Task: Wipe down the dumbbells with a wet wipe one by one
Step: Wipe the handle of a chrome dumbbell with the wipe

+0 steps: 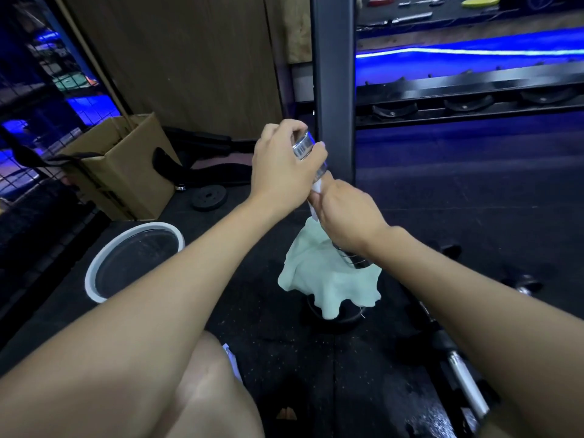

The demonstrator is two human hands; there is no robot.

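Left hand [284, 165] grips the chrome dumbbell bar [305, 145], right hand [344, 213] clutches the pale cloth [325, 279] around it; near-left white basin [91, 279] perhaps holds water.

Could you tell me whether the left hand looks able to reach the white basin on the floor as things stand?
Probably yes, once freed. The basin sits open on the floor beside the left forearm, nothing between them. But the left hand is gripping the top of the dumbbell bar, so it would have to let go first.

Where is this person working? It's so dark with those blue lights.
Most likely a gym's weights area. A dumbbell rack with cradles stands behind, a loose weight plate lies on the rubber floor, and both hands hold a chrome dumbbell bar.
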